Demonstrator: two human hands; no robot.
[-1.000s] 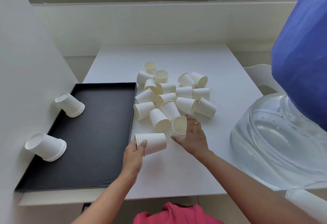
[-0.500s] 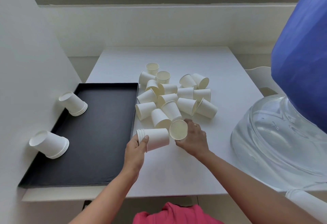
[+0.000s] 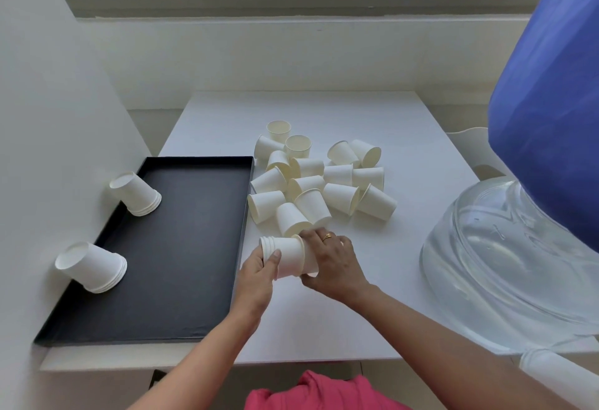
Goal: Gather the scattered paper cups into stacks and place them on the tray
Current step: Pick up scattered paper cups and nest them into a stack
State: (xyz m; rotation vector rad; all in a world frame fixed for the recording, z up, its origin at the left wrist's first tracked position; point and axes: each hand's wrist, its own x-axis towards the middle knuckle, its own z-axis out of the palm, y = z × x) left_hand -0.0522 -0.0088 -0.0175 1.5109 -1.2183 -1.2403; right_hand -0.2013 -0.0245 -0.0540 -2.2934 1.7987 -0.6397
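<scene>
My left hand (image 3: 259, 275) grips a short sideways stack of white paper cups (image 3: 285, 255) just right of the black tray (image 3: 181, 280). My right hand (image 3: 334, 263) holds another white cup, mostly hidden under its fingers, pushed over the stack's narrow end. Behind the hands lies a heap of several scattered white cups (image 3: 319, 179) on the white table (image 3: 405, 137). Two upside-down cup stacks stand on the tray: a far stack (image 3: 137, 194) and a near stack (image 3: 94, 267), both at its left edge by the wall.
A white wall panel (image 3: 48, 150) borders the tray's left side. A large clear water jug (image 3: 505, 257) with a blue upper part (image 3: 551, 101) fills the right side. The table's front edge runs just below the tray.
My right hand lifted a cup from the table and brought it left onto the bottom end of the stack in my left hand. The left hand rose slightly with the stack.
</scene>
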